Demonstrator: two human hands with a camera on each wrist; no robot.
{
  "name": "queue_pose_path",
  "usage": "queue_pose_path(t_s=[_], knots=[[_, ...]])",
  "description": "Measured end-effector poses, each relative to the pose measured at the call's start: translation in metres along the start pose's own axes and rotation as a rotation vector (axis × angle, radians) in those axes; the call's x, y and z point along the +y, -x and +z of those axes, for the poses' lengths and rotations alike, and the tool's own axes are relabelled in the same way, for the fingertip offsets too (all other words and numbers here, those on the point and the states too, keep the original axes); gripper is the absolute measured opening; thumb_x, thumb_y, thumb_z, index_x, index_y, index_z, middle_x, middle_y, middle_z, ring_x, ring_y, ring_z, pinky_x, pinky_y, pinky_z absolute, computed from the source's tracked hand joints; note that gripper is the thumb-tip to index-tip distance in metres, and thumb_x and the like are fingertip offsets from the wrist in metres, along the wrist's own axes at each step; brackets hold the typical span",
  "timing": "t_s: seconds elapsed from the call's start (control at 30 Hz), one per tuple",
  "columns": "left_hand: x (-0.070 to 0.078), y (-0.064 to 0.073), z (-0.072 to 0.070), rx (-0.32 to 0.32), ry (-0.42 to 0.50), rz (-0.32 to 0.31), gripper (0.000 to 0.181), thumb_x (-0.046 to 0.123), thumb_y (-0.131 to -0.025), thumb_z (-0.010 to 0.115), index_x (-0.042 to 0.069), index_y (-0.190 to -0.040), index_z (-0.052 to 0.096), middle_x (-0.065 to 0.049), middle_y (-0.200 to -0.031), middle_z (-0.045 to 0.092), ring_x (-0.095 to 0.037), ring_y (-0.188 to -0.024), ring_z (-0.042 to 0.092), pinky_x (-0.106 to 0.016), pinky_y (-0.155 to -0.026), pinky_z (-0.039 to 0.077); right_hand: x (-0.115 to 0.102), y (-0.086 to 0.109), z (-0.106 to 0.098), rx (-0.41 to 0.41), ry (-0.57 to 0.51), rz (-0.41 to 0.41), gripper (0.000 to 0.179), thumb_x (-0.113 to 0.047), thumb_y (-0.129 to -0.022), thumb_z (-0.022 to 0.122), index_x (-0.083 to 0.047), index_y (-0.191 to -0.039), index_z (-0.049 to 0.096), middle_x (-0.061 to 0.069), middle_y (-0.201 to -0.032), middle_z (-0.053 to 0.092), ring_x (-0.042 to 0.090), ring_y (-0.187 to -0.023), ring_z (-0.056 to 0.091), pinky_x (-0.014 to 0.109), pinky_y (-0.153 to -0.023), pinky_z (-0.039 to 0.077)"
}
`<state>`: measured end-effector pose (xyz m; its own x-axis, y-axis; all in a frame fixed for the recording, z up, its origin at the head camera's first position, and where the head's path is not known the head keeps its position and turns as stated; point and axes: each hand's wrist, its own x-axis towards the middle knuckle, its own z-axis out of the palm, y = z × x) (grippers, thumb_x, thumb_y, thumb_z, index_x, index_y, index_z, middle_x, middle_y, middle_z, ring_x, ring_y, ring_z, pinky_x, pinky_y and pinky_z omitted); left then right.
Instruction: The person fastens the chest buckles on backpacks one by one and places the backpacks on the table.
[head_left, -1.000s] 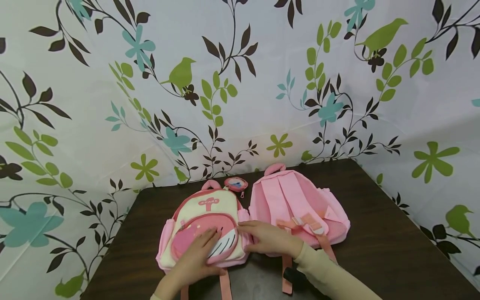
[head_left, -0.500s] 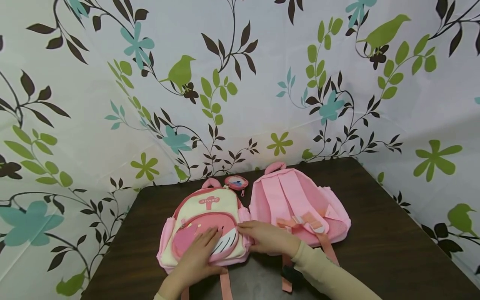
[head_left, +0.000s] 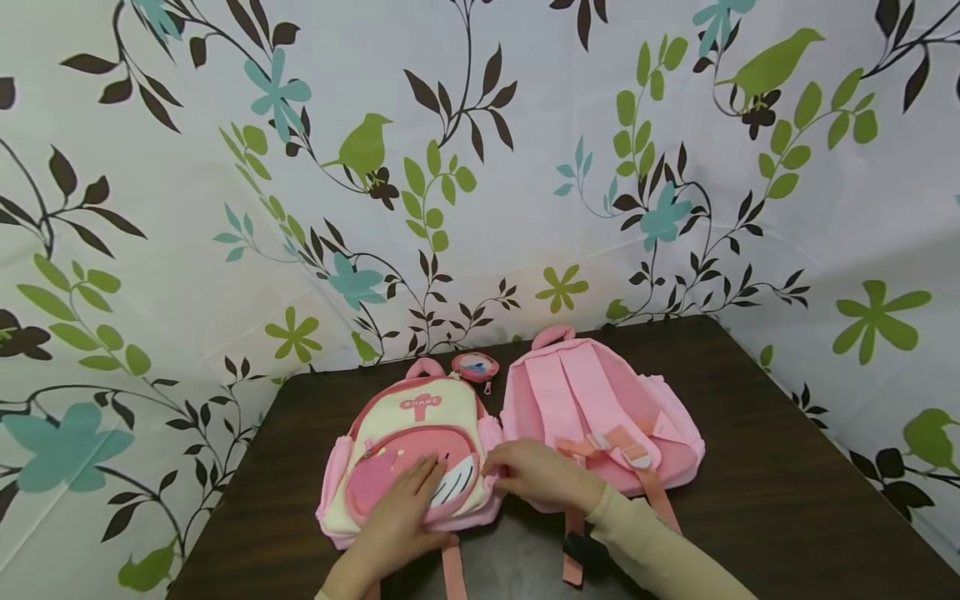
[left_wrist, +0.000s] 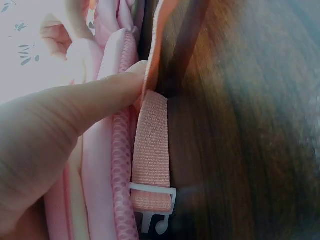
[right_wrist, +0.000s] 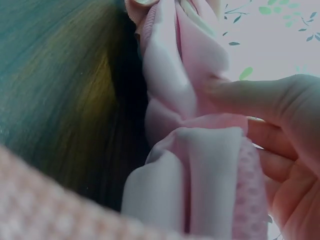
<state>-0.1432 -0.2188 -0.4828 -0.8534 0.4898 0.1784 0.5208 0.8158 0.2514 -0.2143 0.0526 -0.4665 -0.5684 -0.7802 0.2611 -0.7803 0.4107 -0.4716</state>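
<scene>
A cream-and-pink backpack (head_left: 420, 406) with a whale-like front pocket lies front side up on the table. My left hand (head_left: 403, 518) rests on its front pocket with the fingers extended. In the left wrist view, the thumb lies along the bag's bottom edge, its tip at an orange strap (left_wrist: 152, 145) with a white buckle. My right hand (head_left: 542, 473) is at the bag's right side, fingers bent inward. In the right wrist view, the thumb presses the pink side fabric (right_wrist: 167, 75) and the fingers curl beyond it, pinching it.
A second pink backpack (head_left: 626, 392) lies straps up to the right, close to my right forearm. A small round pouch (head_left: 476, 367) lies by the first bag's top. The dark wooden table (head_left: 780, 483) ends at a leaf-and-bird patterned curtain (head_left: 525, 167).
My right hand's fingers have bent inward from lying straighter against the bag's side. The left hand stays on the front pocket.
</scene>
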Motion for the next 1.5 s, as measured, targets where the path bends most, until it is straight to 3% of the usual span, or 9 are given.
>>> queue_pose_path(t_s=[0.17, 0.4, 0.63, 0.87, 1.07, 1.23, 1.43, 1.5], knots=[[0.007, -0.002, -0.002, 0.031, 0.012, -0.032, 0.097, 0.051, -0.075, 0.085, 0.006, -0.152, 0.044, -0.015, -0.154, 0.044, -0.034, -0.142, 0.039, -0.053, -0.108, 0.040, -0.002, 0.002, -0.007, 0.083, -0.071, 0.009, 0.013, -0.017, -0.093, 0.074, -0.016, -0.105, 0.077, -0.009, -0.095, 0.070, 0.004, -0.082, 0.061, 0.021, -0.079, 0.051], [0.017, -0.003, -0.010, 0.242, -0.019, 0.021, 0.080, 0.035, -0.076, 0.088, 0.003, -0.142, 0.056, -0.015, -0.139, 0.059, -0.031, -0.128, 0.057, -0.049, -0.094, 0.052, -0.004, 0.004, -0.016, 0.234, -0.200, 0.006, 0.015, -0.013, -0.093, 0.074, -0.013, -0.108, 0.075, -0.001, -0.113, 0.073, 0.013, -0.106, 0.066, 0.036, -0.096, 0.052], [0.021, -0.003, -0.018, 0.353, -0.078, 0.036, 0.065, 0.024, -0.081, 0.085, 0.004, -0.138, 0.060, -0.013, -0.131, 0.065, -0.028, -0.116, 0.065, -0.045, -0.087, 0.056, -0.007, 0.003, -0.021, 0.299, -0.268, -0.001, 0.026, -0.018, -0.094, 0.073, -0.012, -0.119, 0.073, 0.001, -0.127, 0.069, 0.020, -0.123, 0.061, 0.043, -0.103, 0.047], [0.023, -0.006, -0.024, 0.483, -0.017, 0.041, 0.061, 0.017, -0.082, 0.083, 0.004, -0.137, 0.059, -0.011, -0.126, 0.068, -0.025, -0.104, 0.069, -0.044, -0.079, 0.058, -0.013, 0.004, -0.026, 0.300, -0.340, 0.094, 0.063, -0.032, -0.097, 0.069, -0.013, -0.152, 0.046, 0.002, -0.156, 0.044, 0.021, -0.143, 0.040, 0.047, -0.110, 0.039], [0.029, -0.012, -0.032, 0.625, 0.047, 0.042, 0.053, 0.011, -0.085, 0.078, 0.004, -0.135, 0.060, -0.010, -0.113, 0.071, -0.019, -0.092, 0.070, -0.042, -0.071, 0.057, -0.012, 0.003, -0.028, 0.288, -0.372, 0.154, 0.083, -0.041, -0.095, 0.070, -0.021, -0.161, 0.025, -0.002, -0.165, 0.022, 0.020, -0.150, 0.025, 0.053, -0.115, 0.030], [0.033, -0.013, -0.042, 0.768, 0.077, -0.014, 0.041, 0.003, -0.082, 0.077, -0.001, -0.121, 0.064, -0.011, -0.094, 0.071, -0.021, -0.080, 0.068, -0.043, -0.065, 0.054, -0.008, 0.002, -0.027, 0.280, -0.403, 0.197, 0.080, -0.039, -0.097, 0.066, -0.020, -0.161, 0.022, -0.002, -0.166, 0.020, 0.021, -0.150, 0.024, 0.054, -0.116, 0.028], [0.039, -0.009, -0.057, 0.873, 0.258, -0.195, 0.021, 0.004, -0.091, 0.071, 0.002, -0.112, 0.067, 0.000, -0.070, 0.058, -0.010, -0.059, 0.051, -0.024, -0.051, 0.044, -0.004, 0.001, -0.020, 0.180, -0.404, 0.193, 0.074, -0.040, -0.102, 0.058, -0.011, -0.160, 0.024, 0.005, -0.165, 0.024, 0.023, -0.149, 0.026, 0.051, -0.116, 0.029], [0.043, -0.008, -0.061, 0.899, 0.325, -0.268, 0.015, 0.006, -0.095, 0.067, 0.002, -0.109, 0.066, 0.002, -0.066, 0.054, -0.009, -0.056, 0.047, -0.021, -0.049, 0.041, -0.005, 0.000, -0.017, 0.144, -0.399, 0.177, 0.072, -0.042, -0.103, 0.056, -0.009, -0.160, 0.025, 0.009, -0.152, 0.046, 0.019, -0.130, 0.053, 0.043, -0.110, 0.040]])
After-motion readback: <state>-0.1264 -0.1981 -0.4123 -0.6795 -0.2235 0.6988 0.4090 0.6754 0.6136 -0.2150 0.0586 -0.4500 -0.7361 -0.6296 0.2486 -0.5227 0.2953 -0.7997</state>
